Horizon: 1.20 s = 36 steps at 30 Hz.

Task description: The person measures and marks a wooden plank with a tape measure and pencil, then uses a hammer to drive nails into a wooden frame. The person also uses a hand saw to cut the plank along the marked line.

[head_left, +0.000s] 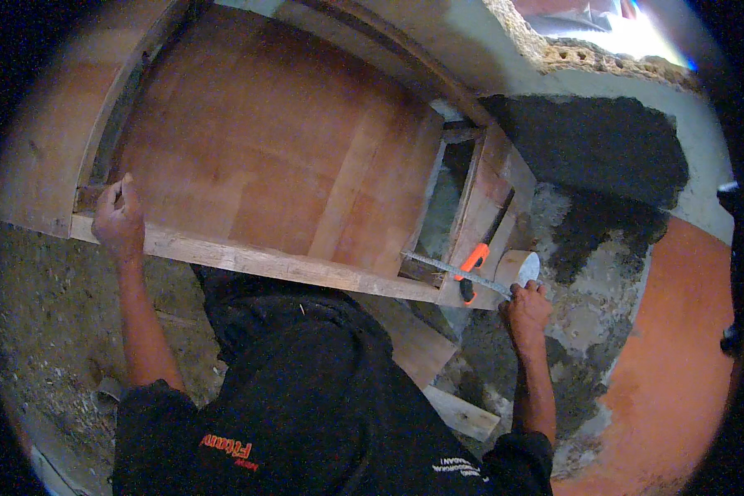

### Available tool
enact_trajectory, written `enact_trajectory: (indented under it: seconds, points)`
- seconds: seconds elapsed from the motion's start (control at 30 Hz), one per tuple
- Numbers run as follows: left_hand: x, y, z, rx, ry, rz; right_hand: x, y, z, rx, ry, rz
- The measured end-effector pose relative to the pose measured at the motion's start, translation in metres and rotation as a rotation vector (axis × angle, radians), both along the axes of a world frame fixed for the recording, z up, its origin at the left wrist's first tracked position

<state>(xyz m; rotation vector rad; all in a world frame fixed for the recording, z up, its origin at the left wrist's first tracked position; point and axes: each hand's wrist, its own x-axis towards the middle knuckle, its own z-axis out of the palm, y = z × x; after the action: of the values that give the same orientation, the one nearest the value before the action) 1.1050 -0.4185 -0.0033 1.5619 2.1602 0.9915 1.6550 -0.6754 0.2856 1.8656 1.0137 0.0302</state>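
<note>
My right hand (527,310) is closed on the near end of a thin grey strip that looks like a steel ruler (450,266). The strip slants across the right end of a wooden frame (264,258), its far end at the frame's inner corner. My left hand (119,221) is at the frame's left corner, thumb and fingers pinched together. Whatever they hold, if anything, is too small to make out. Beside the strip, an orange and black handled tool (476,258) lies on the wood. A round, pale roll or tub (518,268) sits just beyond my right hand.
Reddish plywood (281,140) fills the frame's middle, with a narrow opening (448,194) at its right. Dark, damp-looking plaster (595,145) and an orange wall (670,355) lie to the right. Loose boards (461,412) rest below, and debris covers the floor (50,331).
</note>
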Motion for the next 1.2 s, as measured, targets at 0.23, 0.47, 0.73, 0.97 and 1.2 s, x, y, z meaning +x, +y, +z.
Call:
enact_trajectory:
  seconds: [0.23, 0.47, 0.73, 0.97, 1.2]
  points:
    - [0.005, -0.001, 0.008, 0.010, -0.068, -0.008, 0.002, -0.004, -0.001, 0.081, 0.019, 0.115]
    - [0.005, -0.001, 0.005, 0.031, 0.020, -0.015, 0.009, -0.007, -0.004, 0.113, 0.021, 0.195]
    - [0.007, -0.002, 0.000, 0.007, -0.037, 0.017, 0.013, -0.011, -0.005, 0.142, 0.043, 0.200]
    - [0.006, 0.000, -0.004, 0.028, -0.074, 0.038, 0.014, -0.009, -0.007, 0.103, 0.009, 0.110]
    - [0.010, -0.002, -0.002, 0.048, -0.086, 0.030, 0.015, -0.006, -0.007, 0.077, 0.000, 0.074]
